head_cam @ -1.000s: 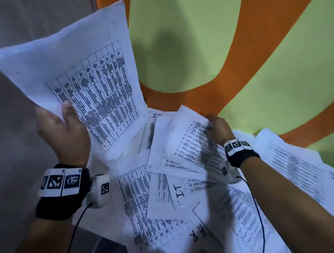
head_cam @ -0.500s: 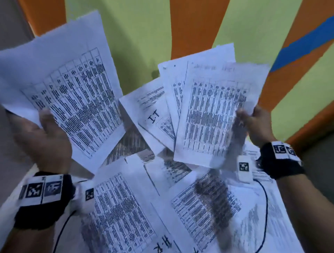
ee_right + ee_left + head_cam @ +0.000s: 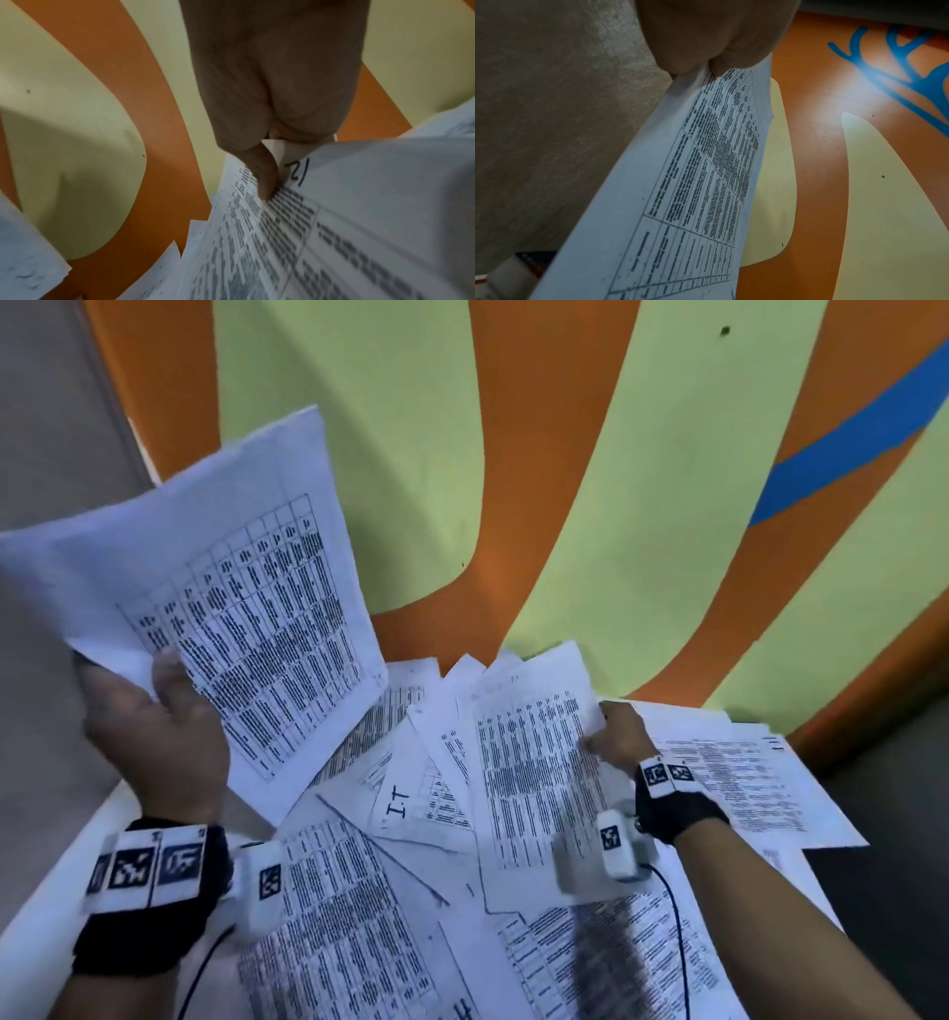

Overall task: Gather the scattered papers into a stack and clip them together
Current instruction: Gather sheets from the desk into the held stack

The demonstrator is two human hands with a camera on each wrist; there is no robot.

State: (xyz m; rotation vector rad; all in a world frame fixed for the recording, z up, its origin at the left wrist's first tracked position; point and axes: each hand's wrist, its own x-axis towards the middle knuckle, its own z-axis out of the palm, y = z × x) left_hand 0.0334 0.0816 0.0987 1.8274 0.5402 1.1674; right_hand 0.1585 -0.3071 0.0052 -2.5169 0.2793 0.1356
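Note:
Several printed sheets with tables lie scattered over a white table (image 3: 49,891). My left hand (image 3: 154,726) holds a raised sheaf of papers (image 3: 205,588) up at the left, thumb on top; in the left wrist view the fingers (image 3: 706,67) pinch the edge of that sheaf (image 3: 680,192). My right hand (image 3: 611,737) pinches the right edge of a few fanned sheets (image 3: 534,762) low over the pile. In the right wrist view its thumb (image 3: 264,178) presses on those sheets (image 3: 334,223), one marked "21". A sheet marked "I.T" (image 3: 411,803) lies in the middle. No clip is in view.
Beyond the table lies an orange and pale green floor (image 3: 421,454) with a blue stripe (image 3: 847,439). A grey wall (image 3: 41,428) is at the left. More sheets (image 3: 739,783) spread toward the table's right edge.
My right hand has come down with its fanned sheets from up in the air to just over the pile. The left hand still holds its sheaf raised.

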